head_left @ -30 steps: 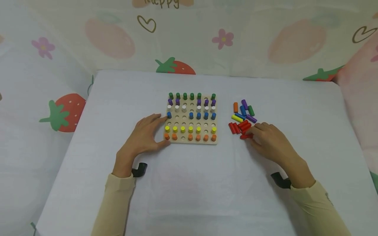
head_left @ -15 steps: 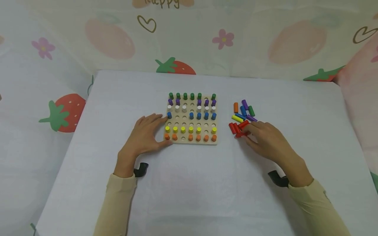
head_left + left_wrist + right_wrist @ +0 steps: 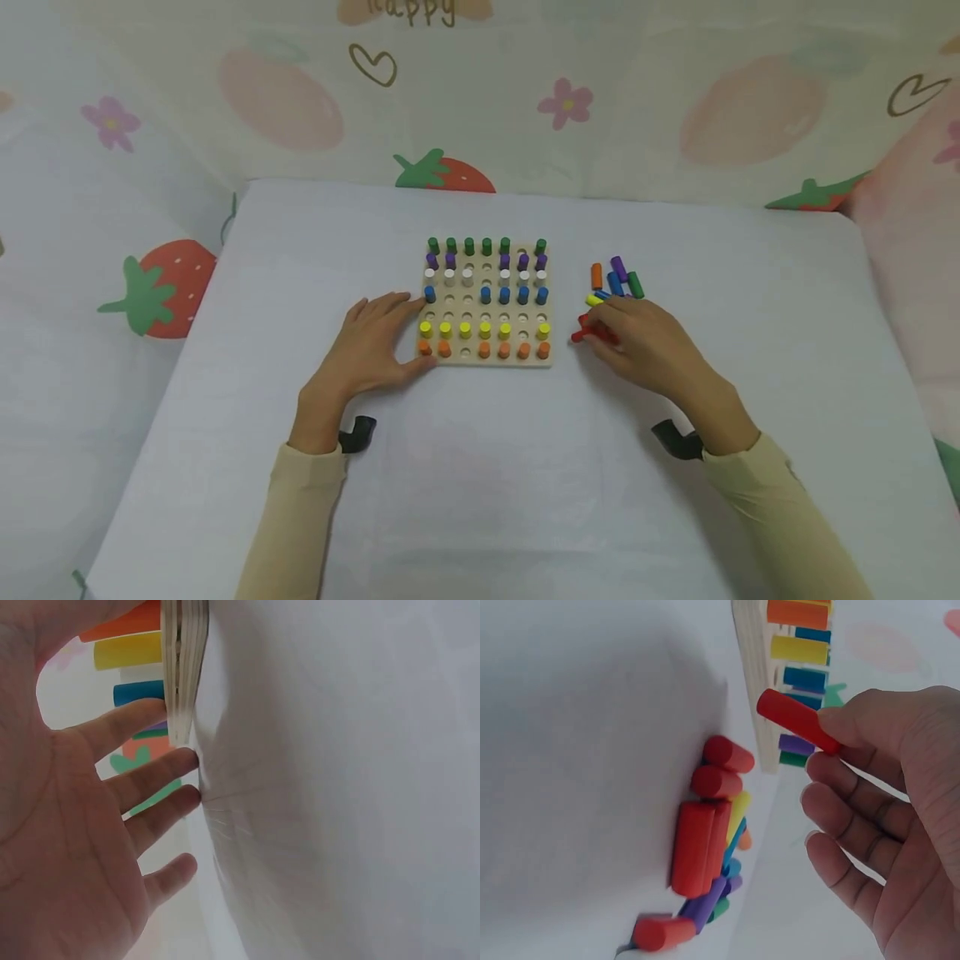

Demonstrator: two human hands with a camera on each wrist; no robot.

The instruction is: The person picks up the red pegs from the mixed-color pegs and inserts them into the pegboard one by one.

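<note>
A wooden peg board [image 3: 491, 363] bears rows of upright pegs: green, purple, white, blue, yellow and orange. One row of holes between the blue and yellow pegs holds none. My left hand [image 3: 367, 346] lies at the board's left side with fingers spread, index finger and thumb touching its edge; the left wrist view shows the palm beside the board's side. Between thumb and forefinger, my right hand [image 3: 648, 342] pinches a red peg [image 3: 791, 718], raised above the cloth. Loose red pegs [image 3: 692, 847] lie below that hand, partly hidden by it in the head view.
Beyond the right hand lie more loose pegs: an orange peg [image 3: 596, 276], a purple peg [image 3: 618, 268], a green peg [image 3: 635, 284], a blue peg [image 3: 615, 283] and a yellow peg [image 3: 593, 300]. A white cloth [image 3: 480, 483] covers the table, with a patterned curtain [image 3: 480, 92] behind.
My right hand has moved left from the right side of the red pegs, now holding a red peg out toward the board. The left hand has stayed at the board.
</note>
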